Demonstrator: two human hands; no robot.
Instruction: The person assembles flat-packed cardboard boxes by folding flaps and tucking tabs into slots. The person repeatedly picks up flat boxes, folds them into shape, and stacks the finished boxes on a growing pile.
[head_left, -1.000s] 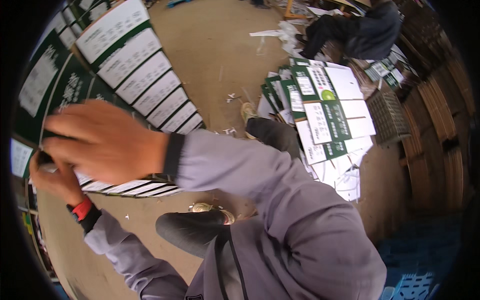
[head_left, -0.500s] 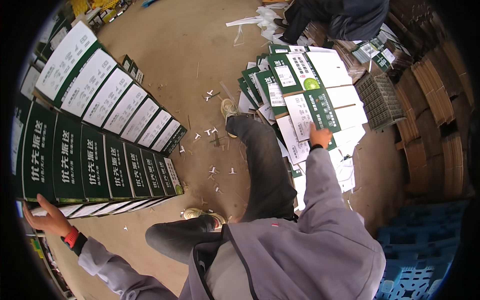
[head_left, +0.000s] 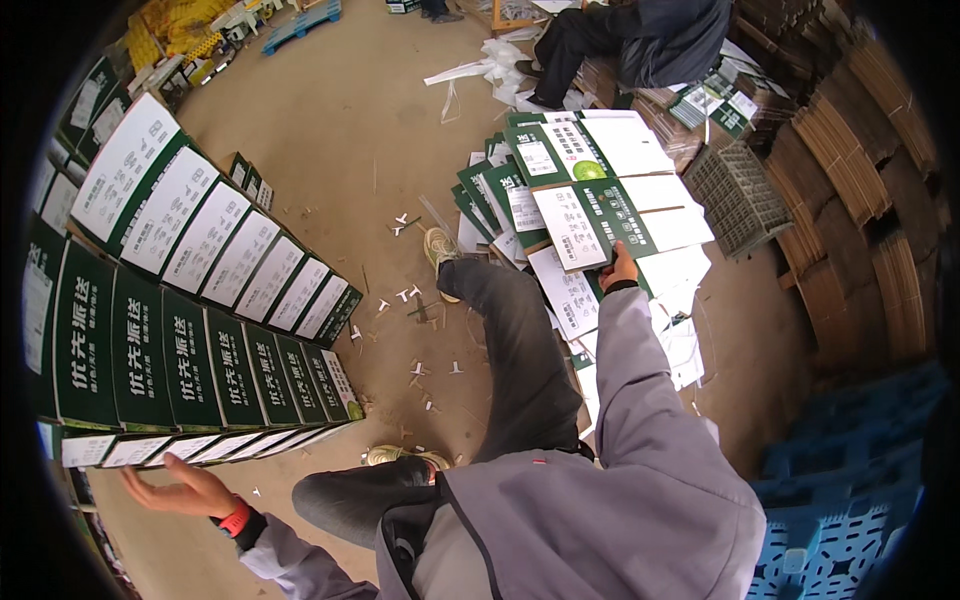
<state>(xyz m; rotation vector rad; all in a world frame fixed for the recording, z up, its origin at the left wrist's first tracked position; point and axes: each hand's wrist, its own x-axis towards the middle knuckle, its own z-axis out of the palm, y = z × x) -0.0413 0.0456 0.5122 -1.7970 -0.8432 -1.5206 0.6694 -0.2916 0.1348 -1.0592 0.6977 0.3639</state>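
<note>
Green-and-white, a flat carton (head_left: 565,225) is borne at two o'clock on a fanned pile of flattened cartons (head_left: 562,290). Its near edge is met by the right hand (head_left: 622,271), the thumb laid on the printed face; the other fingers are hidden, so whether the edge is firmly pinched cannot be told. Should two sheets be caught together, a neighbour could be dragged along; should the pile be pulled sideways, its uneven, overlapping layers could be made to slide. At eight o'clock the left hand (head_left: 192,490) is held with fingers spread wide, and nothing is gripped. Beside it, toward nine o'clock, green-and-white boxes (head_left: 190,365) are stacked in a long column, which could be shifted if knocked by that hand. Near the centre, small white scraps (head_left: 404,294) are strewn over the floor (head_left: 330,110), where footing could be lost. Beyond the pile, toward two o'clock, is set a grey crate (head_left: 738,200), against which sliding sheets could be jammed.
</note>
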